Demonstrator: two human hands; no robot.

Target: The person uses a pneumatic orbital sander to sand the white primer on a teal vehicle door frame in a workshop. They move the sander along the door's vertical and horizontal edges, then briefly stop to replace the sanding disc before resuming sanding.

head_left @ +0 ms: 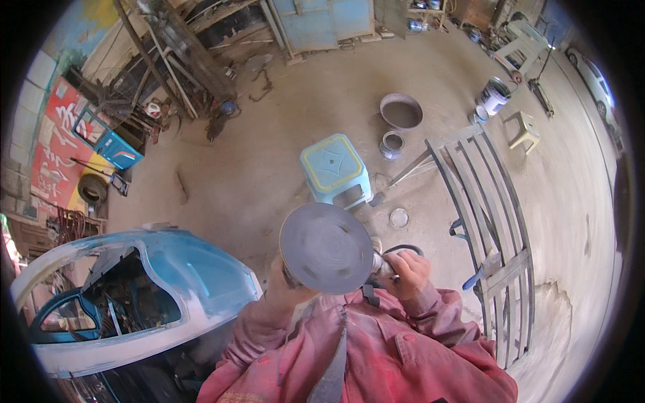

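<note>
Dusty floor [228,171] spreads through a workshop, with blue doors [326,23] at its far edge and a tyre [93,190] toward its left edge. Held up in front of the red jacket [376,349], well off the floor, is a sander [327,248]. Its round grey face points up at the head camera; its long axis runs crosswise, from the disc on the left to the metal handle [383,264] on the right. Fingers of the right hand [408,274] are curled around that handle. Behind the disc's lower left edge is the left hand [281,281], mostly hidden, so I cannot tell how its fingers stand. Beyond the disc is a blue stool [332,161]; a slatted frame [507,269] stands toward the floor's right edge, a blue-and-white cab [195,265] at near left.
</note>
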